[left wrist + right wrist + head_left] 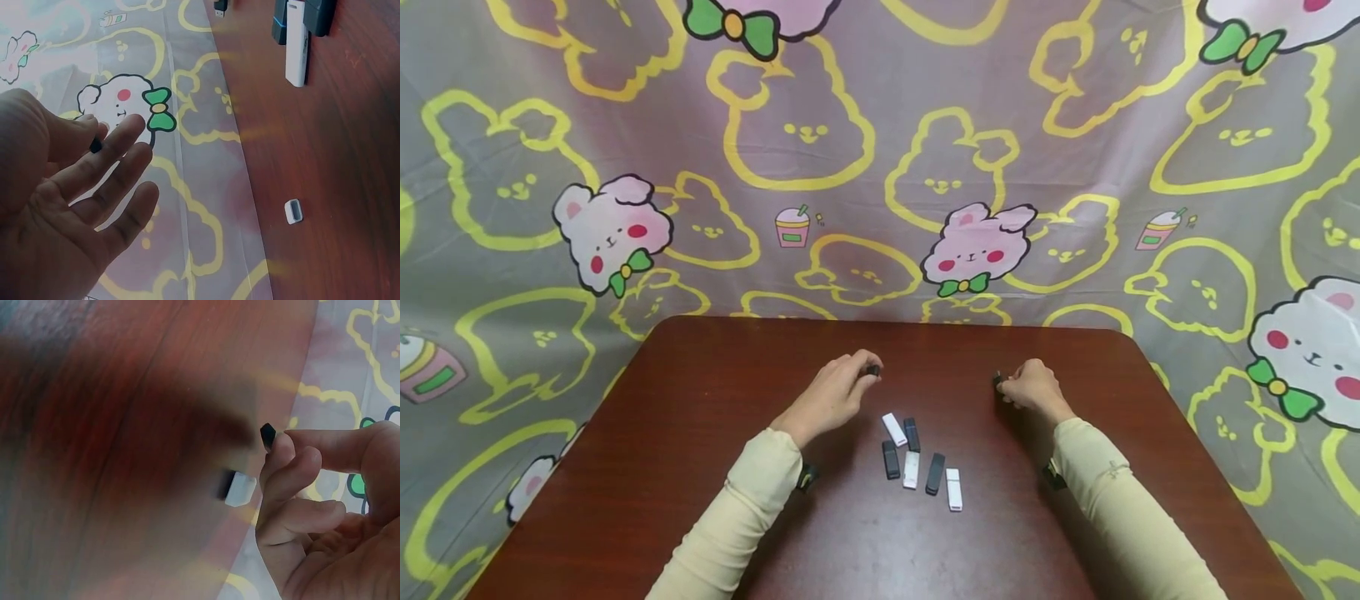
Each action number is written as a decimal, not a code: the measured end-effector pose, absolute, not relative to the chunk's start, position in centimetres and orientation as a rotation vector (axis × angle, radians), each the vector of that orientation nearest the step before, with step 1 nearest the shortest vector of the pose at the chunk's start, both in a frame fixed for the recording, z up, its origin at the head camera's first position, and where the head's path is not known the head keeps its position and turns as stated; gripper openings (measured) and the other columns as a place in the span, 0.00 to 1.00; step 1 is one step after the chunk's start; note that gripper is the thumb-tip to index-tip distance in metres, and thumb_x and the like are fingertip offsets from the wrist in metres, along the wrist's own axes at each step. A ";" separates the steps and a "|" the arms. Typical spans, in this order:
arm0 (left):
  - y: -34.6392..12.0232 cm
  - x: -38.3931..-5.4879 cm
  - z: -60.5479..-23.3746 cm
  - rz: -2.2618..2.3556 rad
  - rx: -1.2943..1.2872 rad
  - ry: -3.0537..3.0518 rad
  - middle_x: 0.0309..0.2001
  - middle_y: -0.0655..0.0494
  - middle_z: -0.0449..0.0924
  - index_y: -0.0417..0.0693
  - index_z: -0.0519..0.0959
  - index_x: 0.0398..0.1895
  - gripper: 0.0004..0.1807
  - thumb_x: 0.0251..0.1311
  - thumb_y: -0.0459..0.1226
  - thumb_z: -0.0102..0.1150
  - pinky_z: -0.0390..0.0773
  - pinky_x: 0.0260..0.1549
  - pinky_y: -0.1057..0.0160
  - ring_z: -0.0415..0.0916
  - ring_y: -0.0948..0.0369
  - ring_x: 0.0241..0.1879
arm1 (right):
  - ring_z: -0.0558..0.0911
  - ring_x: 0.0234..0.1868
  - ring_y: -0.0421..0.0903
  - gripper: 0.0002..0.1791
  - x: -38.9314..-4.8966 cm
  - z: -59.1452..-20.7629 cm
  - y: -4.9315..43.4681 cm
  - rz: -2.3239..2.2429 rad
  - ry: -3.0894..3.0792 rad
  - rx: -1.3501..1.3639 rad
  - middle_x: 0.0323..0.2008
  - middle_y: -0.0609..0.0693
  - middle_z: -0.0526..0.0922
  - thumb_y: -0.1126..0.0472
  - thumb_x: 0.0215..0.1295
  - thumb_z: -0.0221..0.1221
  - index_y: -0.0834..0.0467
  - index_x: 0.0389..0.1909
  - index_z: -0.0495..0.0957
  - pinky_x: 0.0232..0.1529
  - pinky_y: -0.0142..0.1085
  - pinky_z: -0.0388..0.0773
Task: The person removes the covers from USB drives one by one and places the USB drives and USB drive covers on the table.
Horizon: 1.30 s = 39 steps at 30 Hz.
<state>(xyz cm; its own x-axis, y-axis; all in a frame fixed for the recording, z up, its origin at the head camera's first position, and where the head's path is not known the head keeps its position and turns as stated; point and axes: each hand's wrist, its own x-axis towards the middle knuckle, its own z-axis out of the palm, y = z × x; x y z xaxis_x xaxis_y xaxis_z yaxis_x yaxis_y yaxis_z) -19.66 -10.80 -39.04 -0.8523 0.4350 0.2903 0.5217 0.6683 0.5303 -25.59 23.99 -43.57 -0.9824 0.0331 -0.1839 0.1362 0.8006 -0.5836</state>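
My left hand (831, 396) is over the table's far half. Its thumb and index finger pinch a small black piece, like a USB stick cap (95, 145); the other fingers extend loosely. Across from it, my right hand (1036, 390) pinches another small black cap-like piece (268, 435), mostly hidden by fingertips. Between and nearer than the hands lie several USB sticks, among them a white USB stick (953, 489) and a black USB stick (935, 473). A small white cap (293, 211) sits on the table in the left wrist view, and a white cap (240, 489) shows near my right fingers.
The brown table (700, 467) has a rounded far edge. A patterned cloth (865, 192) with cartoon animals hangs behind it and along its sides. At the top of the left wrist view, a black USB stick (220, 7) shows its metal plug.
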 end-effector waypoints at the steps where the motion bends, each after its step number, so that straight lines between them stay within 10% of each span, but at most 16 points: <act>1: -10.9 -19.7 -39.1 -0.935 -0.786 -2.737 0.45 0.52 0.87 0.42 0.77 0.54 0.11 0.74 0.33 0.53 0.79 0.47 0.53 0.81 0.56 0.45 | 0.84 0.22 0.44 0.12 -25.6 -43.6 24.0 -0.926 2.826 0.126 0.21 0.52 0.88 0.60 0.60 0.59 0.60 0.20 0.82 0.29 0.36 0.75; 11: -11.1 -19.9 -39.3 -0.963 -0.736 -2.730 0.42 0.52 0.86 0.45 0.75 0.53 0.10 0.72 0.36 0.57 0.78 0.45 0.54 0.79 0.55 0.44 | 0.84 0.18 0.42 0.12 -25.8 -43.8 24.3 -0.792 2.860 0.121 0.16 0.49 0.86 0.60 0.58 0.59 0.60 0.19 0.85 0.49 0.52 0.80; 23: -11.4 -20.2 -39.2 -0.997 -0.666 -2.766 0.40 0.53 0.84 0.48 0.76 0.51 0.10 0.71 0.38 0.60 0.76 0.42 0.58 0.76 0.54 0.43 | 0.83 0.18 0.45 0.15 -25.7 -44.1 24.1 -0.852 2.859 0.152 0.18 0.53 0.86 0.55 0.62 0.61 0.59 0.19 0.82 0.24 0.37 0.74; 39: -12.3 -22.2 -40.1 -0.871 -0.660 -2.702 0.46 0.48 0.85 0.41 0.84 0.50 0.11 0.67 0.33 0.63 0.78 0.50 0.52 0.77 0.53 0.48 | 0.69 0.15 0.41 0.24 -24.4 -39.7 23.2 -1.083 3.034 0.056 0.10 0.42 0.68 0.50 0.72 0.57 0.61 0.20 0.79 0.19 0.35 0.65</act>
<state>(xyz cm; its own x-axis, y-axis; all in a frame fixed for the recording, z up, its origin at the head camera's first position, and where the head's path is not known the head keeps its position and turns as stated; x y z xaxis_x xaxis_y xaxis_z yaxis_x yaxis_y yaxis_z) -22.18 -12.33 -40.06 -0.8731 0.3471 0.3423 0.4817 0.7224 0.4961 -24.42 23.22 -39.67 -0.9962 0.0594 0.0637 0.0057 0.7739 -0.6333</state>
